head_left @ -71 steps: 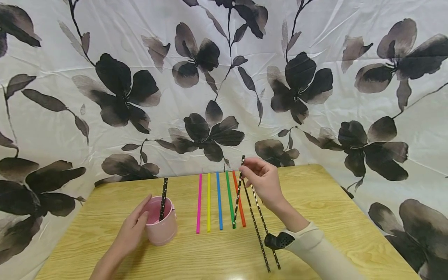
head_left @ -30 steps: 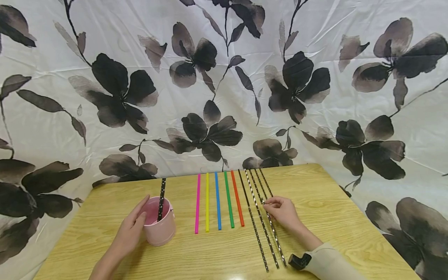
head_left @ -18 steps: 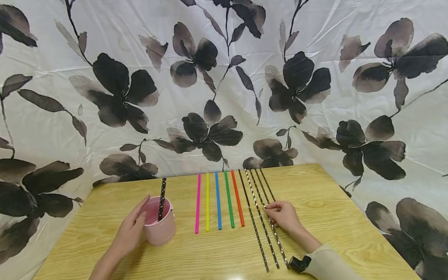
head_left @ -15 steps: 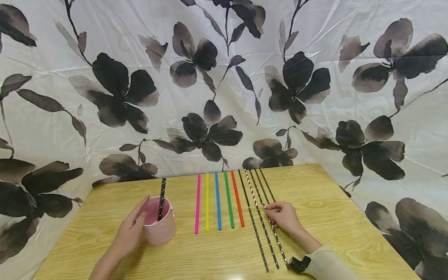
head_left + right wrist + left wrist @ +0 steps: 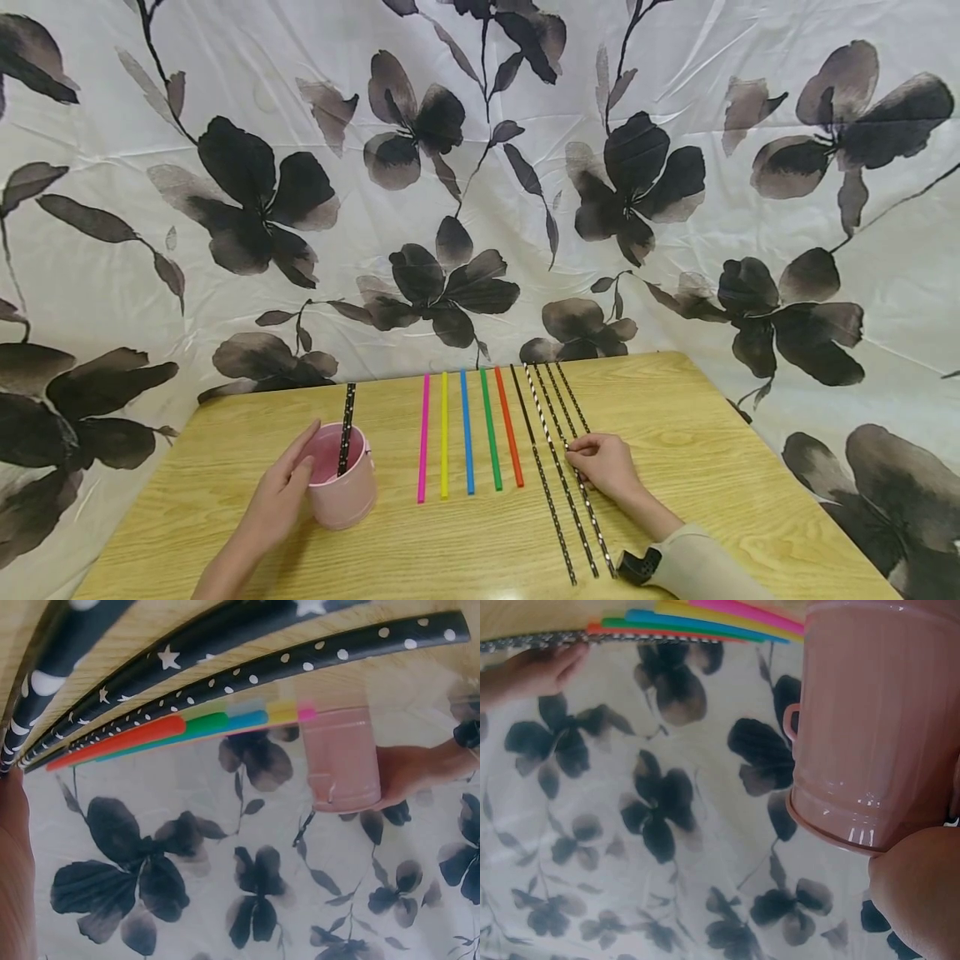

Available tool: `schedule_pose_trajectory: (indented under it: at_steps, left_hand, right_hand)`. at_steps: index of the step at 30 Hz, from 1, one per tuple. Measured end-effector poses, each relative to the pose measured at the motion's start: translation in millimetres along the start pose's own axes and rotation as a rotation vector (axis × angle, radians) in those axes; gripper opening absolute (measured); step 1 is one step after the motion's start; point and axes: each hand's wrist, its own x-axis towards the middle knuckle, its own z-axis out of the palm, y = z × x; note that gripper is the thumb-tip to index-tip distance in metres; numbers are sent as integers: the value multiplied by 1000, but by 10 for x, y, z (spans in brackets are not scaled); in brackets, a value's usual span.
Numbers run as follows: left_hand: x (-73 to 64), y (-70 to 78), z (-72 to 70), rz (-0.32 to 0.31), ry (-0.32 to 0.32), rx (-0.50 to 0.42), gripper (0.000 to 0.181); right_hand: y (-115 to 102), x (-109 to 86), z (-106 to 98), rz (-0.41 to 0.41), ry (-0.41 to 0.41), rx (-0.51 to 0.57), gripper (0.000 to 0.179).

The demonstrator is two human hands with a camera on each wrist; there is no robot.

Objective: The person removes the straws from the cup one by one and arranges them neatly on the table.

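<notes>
On the left of the table, my left hand [image 5: 273,500] holds the side of a pink bucket [image 5: 345,496], its fingers round the far side of the rim. One black straw with white specks [image 5: 347,429] leans upright inside the bucket. To the right, my right hand [image 5: 606,467] pinches the upper end of a black patterned straw [image 5: 597,525], which lies slanted on the table. Beside it on the left lie two more black straws, a patterned one [image 5: 575,517] and a dotted one [image 5: 553,512]. In the right wrist view, white stars mark one black straw [image 5: 169,658].
Magenta [image 5: 423,442], yellow [image 5: 444,442], blue [image 5: 467,437], green [image 5: 491,433] and red straws [image 5: 509,433] lie in a row mid-table. Several black straws line up behind the front ones, including a white-striped one [image 5: 537,396]. A floral cloth [image 5: 450,167] hangs behind the wooden table [image 5: 450,550].
My right hand came down from holding a black straw raised over the green and red ones and laid it right of the other black straws, then shifted it slightly. My left hand stayed at the bucket.
</notes>
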Motion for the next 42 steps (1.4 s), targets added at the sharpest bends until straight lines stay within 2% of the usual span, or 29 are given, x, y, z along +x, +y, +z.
schedule_pose_trajectory:
  at_steps: [16,29,42]
  left_hand:
    - [4,14,4,-8,-7,-13,43]
    - [3,2,4,-9,-6,-12,43]
    - [-12,12,3,-2,1,-22,43]
  right_hand:
    - [12,57,6,-5,10,-37,8]
    - [11,55,23,-40,38,-94,7]
    - [28,58,39,-68,30,-117,5]
